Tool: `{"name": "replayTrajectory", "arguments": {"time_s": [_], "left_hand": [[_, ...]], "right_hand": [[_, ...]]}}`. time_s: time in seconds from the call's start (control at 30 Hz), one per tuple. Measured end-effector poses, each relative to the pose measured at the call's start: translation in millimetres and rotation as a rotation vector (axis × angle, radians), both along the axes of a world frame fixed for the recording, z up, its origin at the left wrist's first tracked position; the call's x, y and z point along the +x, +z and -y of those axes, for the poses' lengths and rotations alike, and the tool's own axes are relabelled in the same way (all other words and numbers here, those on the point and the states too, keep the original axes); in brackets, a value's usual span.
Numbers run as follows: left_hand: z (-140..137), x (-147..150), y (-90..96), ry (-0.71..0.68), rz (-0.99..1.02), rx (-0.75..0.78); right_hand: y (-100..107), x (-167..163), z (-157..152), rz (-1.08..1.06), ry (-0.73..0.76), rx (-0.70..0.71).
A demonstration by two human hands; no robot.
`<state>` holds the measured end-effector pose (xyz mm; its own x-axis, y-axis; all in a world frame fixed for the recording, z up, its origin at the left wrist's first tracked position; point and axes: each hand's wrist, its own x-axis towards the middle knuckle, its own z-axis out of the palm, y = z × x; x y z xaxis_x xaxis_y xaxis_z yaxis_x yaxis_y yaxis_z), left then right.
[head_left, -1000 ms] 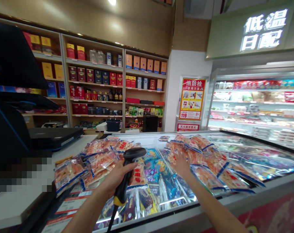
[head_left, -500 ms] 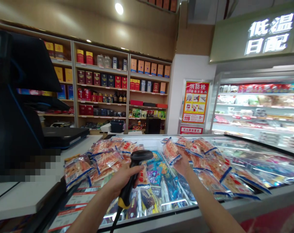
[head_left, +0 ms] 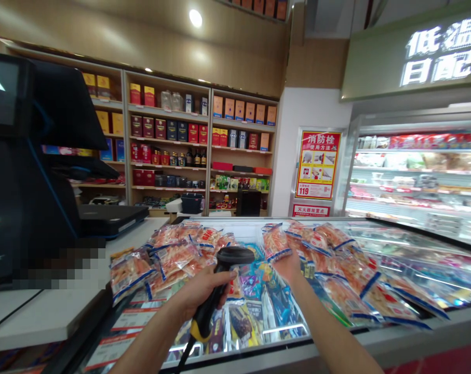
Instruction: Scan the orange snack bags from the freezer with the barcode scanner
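Observation:
A black and yellow barcode scanner [head_left: 212, 304] with a cable is in my left hand [head_left: 198, 291], fingers wrapped round its handle, its head pointing away from me over the freezer glass. My right hand [head_left: 290, 266] grips the lower edge of a clear, blue-edged food packet [head_left: 276, 243] with orange-pink contents, held up a little. Right of that hand lies a pile of similar packets [head_left: 338, 262]. Another pile of packets [head_left: 175, 257] lies to the left, beyond the scanner. The fingertips of my right hand are partly hidden.
Beneath my hands is a chest freezer [head_left: 274, 340] with colourful packs under its glass. A checkout terminal [head_left: 32, 171] stands on a white counter [head_left: 71, 311] at the left. Shelves [head_left: 169, 139] of boxes and bottles line the back, and a lit open fridge [head_left: 422, 171] is at the right.
The whole view has shifted slightly, so most things appear further right. The packet in my right hand is turned more squarely toward me. Both hands keep their holds.

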<state>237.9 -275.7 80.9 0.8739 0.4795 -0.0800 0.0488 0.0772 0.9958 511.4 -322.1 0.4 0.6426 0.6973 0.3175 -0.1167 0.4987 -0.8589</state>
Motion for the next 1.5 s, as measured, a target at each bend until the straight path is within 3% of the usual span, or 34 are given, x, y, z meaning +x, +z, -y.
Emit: {"name": "replayTrajectory", "arguments": {"time_s": [0.2, 0.37, 0.53, 0.63, 0.73, 0.83, 0.9, 1.0, 1.1, 1.2, 1.3, 1.4, 1.5], "left_hand": [[-6, 2, -4.5, 0.016, 0.021, 0.012], [-20, -6, -3.8, 0.141, 0.019, 0.064], [-36, -31, 2.6, 0.29, -0.013, 0.104], [-41, -46, 6.9, 0.329, 0.009, 0.086], [-44, -56, 9.1, 0.358, 0.015, 0.085], [-45, -60, 7.9, 0.358, 0.02, 0.096], [-45, -60, 6.0, 0.329, 0.004, 0.092], [-44, -57, 4.0, 0.302, 0.02, 0.077], [-40, -51, 4.7, 0.298, 0.038, 0.069], [-33, -44, 6.0, 0.29, -0.014, 0.088], [-28, -33, 5.2, 0.275, -0.015, 0.108], [-25, -20, 2.5, 0.237, -0.002, 0.09], [-22, -8, 0.2, 0.196, 0.021, 0.065]], "right_hand": [[3, 4, -4, -0.038, 0.059, 0.034], [4, -3, -16, -0.077, 0.028, 0.008], [3, -34, -45, -0.345, 0.228, 0.072], [0, -59, -68, -0.284, 0.306, -0.051], [-5, -77, -85, 0.048, 0.061, -0.257], [-7, -91, -88, 0.421, -0.267, -0.289], [-8, -103, -86, 0.79, -0.33, -0.315], [-11, -123, -82, 1.253, -0.314, -0.527], [-14, -132, -81, 1.299, -0.267, -0.716], [-8, -116, -75, 1.264, -0.314, -0.73], [5, -74, -53, 1.242, -0.554, -0.788], [19, -18, -16, 1.226, -0.873, -0.9], [27, 32, 21, 1.229, -1.087, -1.008]]}}
